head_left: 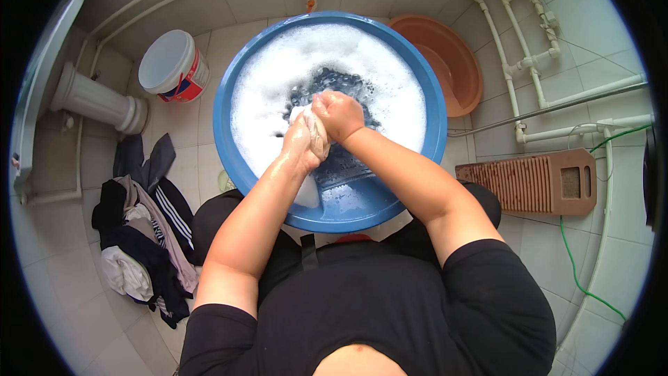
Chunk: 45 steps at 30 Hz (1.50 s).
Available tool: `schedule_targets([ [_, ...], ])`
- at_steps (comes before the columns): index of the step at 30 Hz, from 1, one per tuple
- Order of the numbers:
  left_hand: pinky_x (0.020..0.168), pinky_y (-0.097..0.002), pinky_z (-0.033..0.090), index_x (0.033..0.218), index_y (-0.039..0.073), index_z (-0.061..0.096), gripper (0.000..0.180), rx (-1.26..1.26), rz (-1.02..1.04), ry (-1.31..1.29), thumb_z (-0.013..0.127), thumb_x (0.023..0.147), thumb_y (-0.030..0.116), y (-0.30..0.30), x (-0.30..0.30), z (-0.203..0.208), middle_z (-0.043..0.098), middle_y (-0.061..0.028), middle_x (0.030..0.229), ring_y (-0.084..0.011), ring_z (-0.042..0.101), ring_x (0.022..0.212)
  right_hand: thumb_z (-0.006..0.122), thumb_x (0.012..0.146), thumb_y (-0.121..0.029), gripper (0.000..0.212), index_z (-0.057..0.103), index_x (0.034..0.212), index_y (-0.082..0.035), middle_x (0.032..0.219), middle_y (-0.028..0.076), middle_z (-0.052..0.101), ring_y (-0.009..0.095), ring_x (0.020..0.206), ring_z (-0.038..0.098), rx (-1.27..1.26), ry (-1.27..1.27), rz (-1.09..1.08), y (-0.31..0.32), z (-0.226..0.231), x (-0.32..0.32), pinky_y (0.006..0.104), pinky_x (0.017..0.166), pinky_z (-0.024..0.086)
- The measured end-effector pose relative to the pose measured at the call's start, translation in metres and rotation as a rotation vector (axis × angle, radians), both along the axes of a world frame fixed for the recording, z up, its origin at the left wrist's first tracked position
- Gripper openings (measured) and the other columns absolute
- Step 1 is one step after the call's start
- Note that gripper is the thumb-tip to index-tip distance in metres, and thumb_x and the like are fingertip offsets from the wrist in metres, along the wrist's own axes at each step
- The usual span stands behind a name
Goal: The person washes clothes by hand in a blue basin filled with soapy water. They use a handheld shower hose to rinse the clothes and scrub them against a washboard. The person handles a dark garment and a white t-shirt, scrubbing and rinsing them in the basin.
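Observation:
A wide blue basin (226, 167) stands in front of me between my knees, holding water topped with thick white suds (271, 76). Over its middle, my left hand (299, 145) is closed round a wet, pale cloth (319, 138). My right hand (339, 115) makes a fist at the cloth's upper end, pressed close against the left. The cloth is bunched up, and its kind cannot be made out. Part of it is hidden by my fingers. A gap in the foam shows dark water (334, 83) just beyond my hands.
Clothes (146, 251) lie piled on the tiled floor at left, near a white pedestal (104, 101). A white bucket (170, 66) stands far left of the basin. Behind it at right is an orange-brown tub (452, 63). A brown washboard (532, 182) lies right, near pipes and a green hose (581, 282).

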State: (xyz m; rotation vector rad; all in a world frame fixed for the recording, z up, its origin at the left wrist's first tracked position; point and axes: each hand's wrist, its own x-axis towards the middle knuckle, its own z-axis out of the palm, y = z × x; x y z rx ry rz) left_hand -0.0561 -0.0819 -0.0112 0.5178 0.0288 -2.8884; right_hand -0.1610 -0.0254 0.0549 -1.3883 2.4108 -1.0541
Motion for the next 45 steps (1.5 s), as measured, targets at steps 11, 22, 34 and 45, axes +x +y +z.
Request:
schedule_targets([
  [11, 0.038, -0.0337, 0.048, 0.092, 0.011, 0.055, 0.039, -0.274, -0.167, -0.352, 0.035, 0.093, 0.045, 0.003, 0.006, 0.05, 0.06, -0.003, 0.068, -0.0181, 0.058, 0.05, 0.046, 0.085, -0.041, 0.034, 0.064, 0.083, -0.013, 0.087, 0.012, 0.064, 0.032, 0.081, 0.06, 0.316, -0.102, -0.023, -0.001, -0.014, -0.025, 0.0416, 0.071, 0.047],
  [22, 0.103, -0.0472, 0.025, 0.141, 0.008, 0.014, 0.105, -1.367, -0.174, -0.966, 0.074, 0.061, 0.04, -0.01, 0.004, -0.005, 0.014, -0.0301, 0.139, -0.0421, 0.024, 0.127, 0.061, 0.076, -0.047, 0.069, 0.032, 0.136, -0.027, 0.14, 0.013, 0.03, 0.035, 0.124, 0.033, 0.394, 0.448, 0.42, 0.046, -0.049, -0.079, 0.0461, 0.1, 0.032],
  [34, 0.09, -0.0428, 0.037, 0.107, 0.008, 0.051, 0.044, -2.333, -0.563, -0.935, 0.064, 0.074, 0.033, -0.004, 0.004, 0.059, 0.051, -0.0155, 0.107, -0.0286, 0.047, 0.109, 0.065, 0.076, -0.026, 0.038, 0.059, 0.106, -0.003, 0.096, 0.013, 0.063, 0.019, 0.093, 0.058, 0.272, -0.612, 0.443, 0.03, 0.03, -0.071, 0.0304, 0.082, 0.046],
  [45, 0.101, -0.0436, 0.033, 0.119, -0.004, 0.044, 0.052, -0.24, 0.367, -0.232, 0.026, 0.093, 0.037, -0.017, -0.001, 0.037, 0.05, -0.0198, 0.121, -0.0328, 0.045, 0.115, 0.066, 0.072, -0.041, 0.049, 0.06, 0.107, -0.007, 0.104, 0.014, 0.057, 0.028, 0.102, 0.054, 0.364, 0.174, 0.245, 0.045, -0.043, -0.09, 0.0355, 0.087, 0.043],
])
